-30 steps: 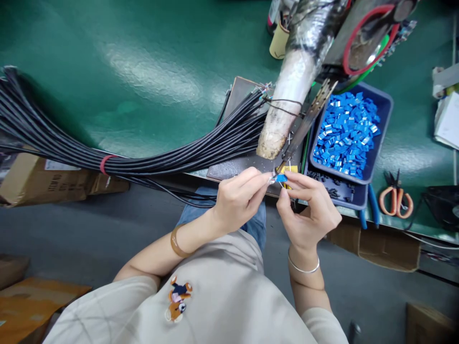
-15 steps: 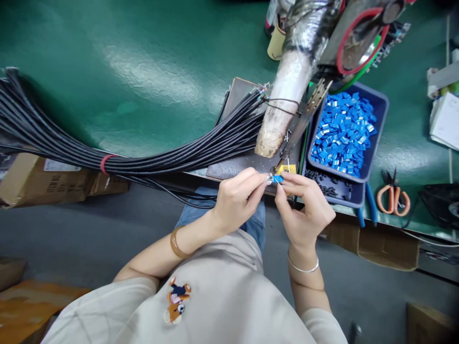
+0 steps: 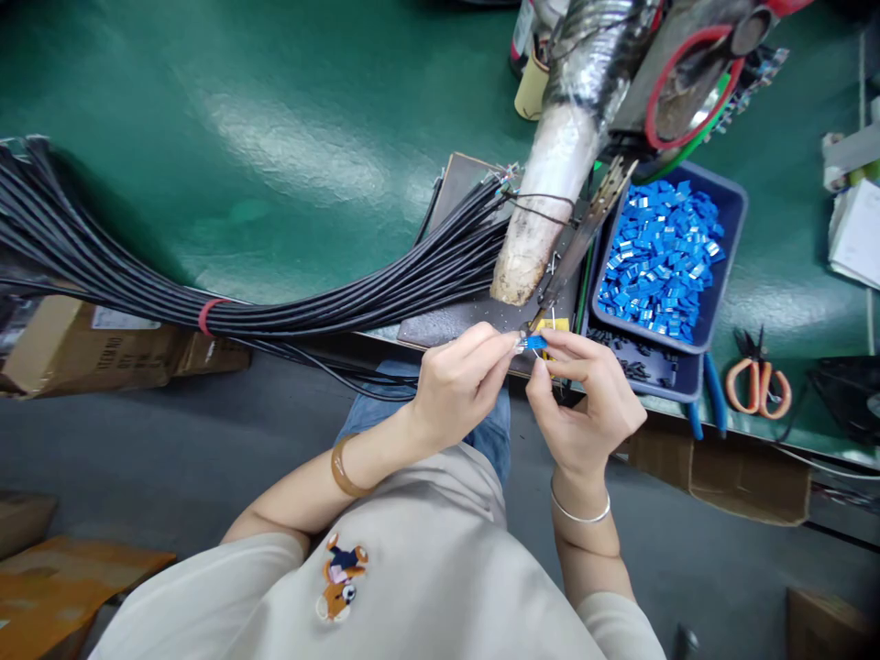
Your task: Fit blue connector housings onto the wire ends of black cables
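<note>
the left hand [image 3: 454,390] over there has thumb and forefinger pinched on the silvery left end of a small blue connector [image 3: 534,343], which sits right between the two hands' fingertips. the right hand [image 3: 592,399] has its forefinger at the connector's right end and its thumb just below, next to a thin pale strand [image 3: 538,355]; i can't tell which of the two those fingers grip. just beyond the fingertips, a slender iron [image 3: 576,249] points down close to the connector, with a pale tube [image 3: 533,229] alongside it. off to the left of the left fingers runs a thick bundle of black cables [image 3: 330,310], tied with a red band [image 3: 207,316]. right of the right fingers, and farther off, there's a tray [image 3: 732,234] heaped with blue pieces [image 3: 660,261], then orange-handled pliers [image 3: 753,380].
</note>
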Action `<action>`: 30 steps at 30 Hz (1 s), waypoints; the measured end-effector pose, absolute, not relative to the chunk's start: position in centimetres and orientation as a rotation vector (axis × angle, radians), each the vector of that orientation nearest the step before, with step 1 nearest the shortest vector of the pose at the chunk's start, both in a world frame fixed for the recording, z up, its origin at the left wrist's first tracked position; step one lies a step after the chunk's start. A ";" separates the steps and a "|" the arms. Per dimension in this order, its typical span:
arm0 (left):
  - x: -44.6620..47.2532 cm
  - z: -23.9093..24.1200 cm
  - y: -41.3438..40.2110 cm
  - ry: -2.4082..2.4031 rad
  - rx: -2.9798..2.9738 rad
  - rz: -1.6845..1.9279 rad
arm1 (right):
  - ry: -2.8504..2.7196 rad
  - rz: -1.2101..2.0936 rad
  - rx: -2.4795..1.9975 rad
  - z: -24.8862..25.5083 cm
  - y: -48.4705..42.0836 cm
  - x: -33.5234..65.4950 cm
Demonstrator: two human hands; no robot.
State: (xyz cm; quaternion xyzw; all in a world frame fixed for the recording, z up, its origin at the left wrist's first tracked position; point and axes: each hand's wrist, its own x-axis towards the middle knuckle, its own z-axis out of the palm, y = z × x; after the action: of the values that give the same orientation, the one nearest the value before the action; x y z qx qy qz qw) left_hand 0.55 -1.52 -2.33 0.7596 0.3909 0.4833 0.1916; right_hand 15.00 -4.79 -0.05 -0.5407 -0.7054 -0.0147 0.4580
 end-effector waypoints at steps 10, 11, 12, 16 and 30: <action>0.3 -2.1 -1.6 0.994 2.069 1.313 | -1.740 -0.001 -1.342 0.3 -4.9 15.1; 0.2 -2.0 -1.6 0.946 2.054 1.276 | -1.729 0.024 -1.362 0.6 -5.1 15.2; 0.1 -2.0 -1.7 0.888 2.040 1.226 | -1.703 0.052 -1.382 0.9 -5.4 15.3; -0.6 -2.8 -3.0 0.686 1.965 1.053 | -1.527 0.049 -1.385 2.2 -7.5 16.5; -3.0 -4.3 -3.4 0.939 1.908 1.397 | -1.942 -0.298 -1.805 -1.0 -5.4 18.4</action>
State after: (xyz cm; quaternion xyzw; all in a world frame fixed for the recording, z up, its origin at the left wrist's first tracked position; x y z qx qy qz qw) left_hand -3.03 -3.45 -4.33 0.7168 0.3528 0.5247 0.2941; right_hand 18.39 -5.45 -1.00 -0.6576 -0.7076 -0.1086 0.2348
